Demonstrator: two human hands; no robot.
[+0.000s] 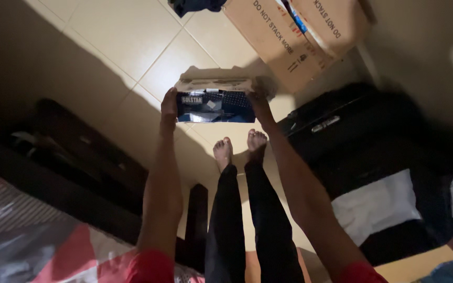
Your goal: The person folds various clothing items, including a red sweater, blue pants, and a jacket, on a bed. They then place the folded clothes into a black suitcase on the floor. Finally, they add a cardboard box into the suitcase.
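Between both hands (169, 107), rectangular cardboard box (216, 100)

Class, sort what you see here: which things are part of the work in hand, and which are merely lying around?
In hand:
left hand
right hand
dark blue and white box, held between both hands

Lying about:
cardboard carton
black suitcase
white cloth
patterned bedcover
tiled floor

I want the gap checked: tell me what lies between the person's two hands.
In the head view, a dark blue and white box spans the whole gap, the left hand on one end, the right hand on the other, above the tiled floor.
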